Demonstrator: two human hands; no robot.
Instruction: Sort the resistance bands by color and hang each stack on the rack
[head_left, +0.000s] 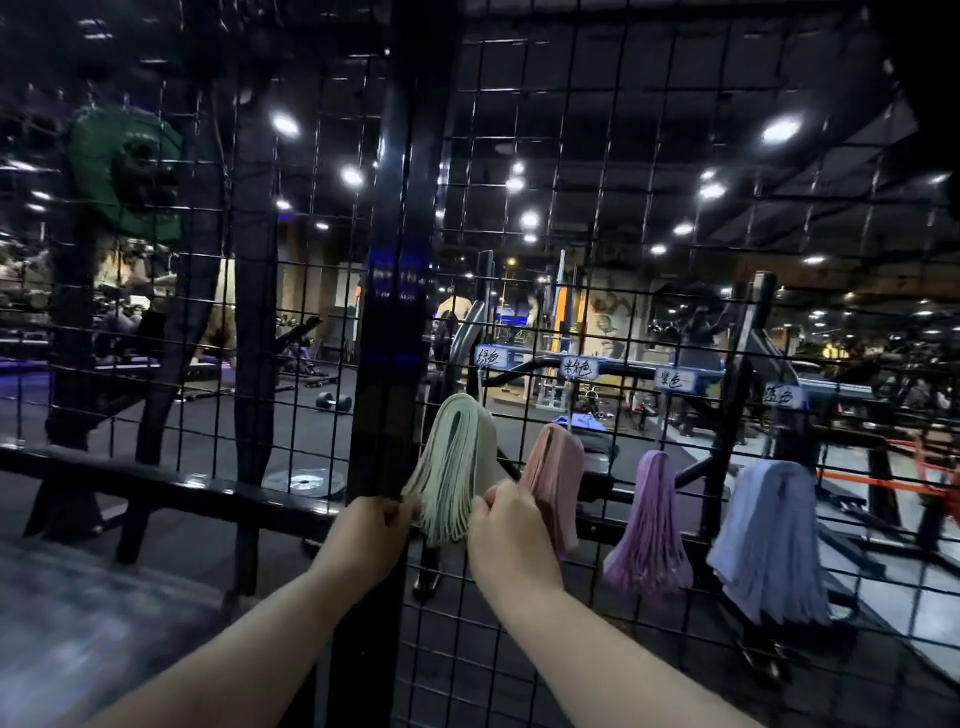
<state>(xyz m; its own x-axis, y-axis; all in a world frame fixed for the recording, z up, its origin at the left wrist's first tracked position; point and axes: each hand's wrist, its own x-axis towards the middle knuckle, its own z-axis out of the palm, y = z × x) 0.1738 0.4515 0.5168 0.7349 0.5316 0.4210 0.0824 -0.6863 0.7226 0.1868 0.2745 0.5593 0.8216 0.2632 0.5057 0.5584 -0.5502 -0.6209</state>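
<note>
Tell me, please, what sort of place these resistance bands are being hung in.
Most likely a gym. Beyond the wire grid rack, a dumbbell lies on the dark floor and weight machines stand farther back; what looks like a green weight plate hangs upper left.

Left hand (371, 525) and right hand (501, 527) are bare (forearms too).

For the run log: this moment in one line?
left hand, right hand: pinch green band stack | pink stack, purple stack, blue stack: hung on rack
</note>
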